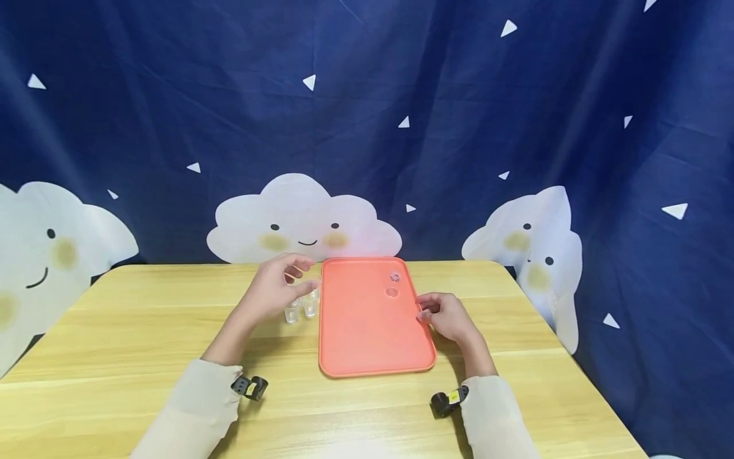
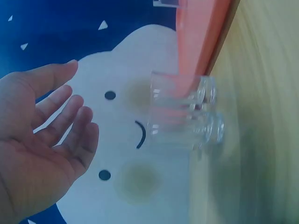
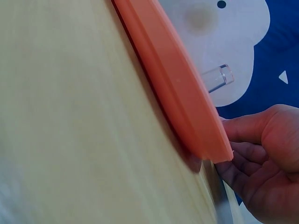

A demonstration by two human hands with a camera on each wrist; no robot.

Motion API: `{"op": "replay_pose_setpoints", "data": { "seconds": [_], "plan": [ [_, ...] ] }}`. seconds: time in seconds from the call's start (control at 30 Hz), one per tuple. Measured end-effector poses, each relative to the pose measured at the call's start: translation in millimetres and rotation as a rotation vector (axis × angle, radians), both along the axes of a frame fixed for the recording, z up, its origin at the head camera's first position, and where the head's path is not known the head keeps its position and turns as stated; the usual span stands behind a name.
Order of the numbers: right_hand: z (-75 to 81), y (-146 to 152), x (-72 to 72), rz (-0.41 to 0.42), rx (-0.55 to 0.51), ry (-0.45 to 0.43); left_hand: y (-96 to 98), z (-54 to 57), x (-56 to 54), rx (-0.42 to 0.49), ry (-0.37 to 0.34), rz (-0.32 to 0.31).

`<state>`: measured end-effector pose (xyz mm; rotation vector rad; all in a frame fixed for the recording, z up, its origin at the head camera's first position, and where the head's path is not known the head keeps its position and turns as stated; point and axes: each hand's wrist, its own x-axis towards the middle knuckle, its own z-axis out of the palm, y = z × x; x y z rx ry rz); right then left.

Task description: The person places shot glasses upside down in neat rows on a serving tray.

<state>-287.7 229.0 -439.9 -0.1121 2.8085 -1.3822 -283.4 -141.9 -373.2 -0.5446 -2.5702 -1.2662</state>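
Note:
My left hand (image 1: pixel 275 287) hovers over a group of small clear glasses (image 1: pixel 309 307), its fingers loosely spread and apart from them. The left wrist view shows these glasses (image 2: pixel 180 128) standing upright, thick bases down, beside the coral-orange tray (image 1: pixel 367 338). At the tray's right side, my right hand (image 1: pixel 450 315) pinches the rim. Its thumb (image 3: pixel 245 127) lies along the top of the edge and the fingers are beneath. One clear glass (image 3: pixel 218 78) stands on the tray near its far right corner, its thick base upward.
The wooden table (image 1: pixel 143 319) extends on both sides of the tray and in front of it. Behind its far edge hangs a dark blue curtain (image 1: pixel 355 146) printed with clouds and white triangles. A small black camera sits on each wrist.

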Motion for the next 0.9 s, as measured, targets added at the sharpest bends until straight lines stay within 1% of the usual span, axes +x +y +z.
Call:
{"op": "replay_pose_setpoints", "data": {
  "seconds": [0.1, 0.17, 0.3, 0.43, 0.53, 0.7, 0.77, 0.9],
  "plan": [
    [0.1, 1, 0.1, 0.004, -0.003, -0.001, -9.4, 0.3, -0.9, -0.018, -0.025, -0.005],
    [0.1, 1, 0.3, 0.003, -0.003, 0.0, -16.9, 0.1, -2.4, -0.029, -0.036, -0.02],
    [0.1, 1, 0.0, 0.003, -0.005, -0.001, -32.7, 0.1, -5.4, -0.078, -0.057, -0.029],
    [-0.5, 2, -1.3, 0.003, -0.005, 0.003, -47.0, 1.7, -5.5, -0.128, -0.064, -0.017],
    [-0.6, 1, -2.4, 0.004, 0.0, 0.01, -55.7, 2.0, -5.2, -0.146, -0.073, -0.024],
    [-0.1, 1, -2.5, 0.009, 0.002, 0.009, -67.0, -2.6, -7.3, -0.143, -0.093, -0.115],
    [0.4, 0, -1.6, 0.003, 0.002, 0.004, -70.2, -5.7, -8.3, -0.137, -0.116, -0.146],
    [0.2, 0, -0.4, -0.005, 0.013, 0.0, -72.6, -14.5, -9.5, -0.121, -0.222, -0.178]
  ]
}}
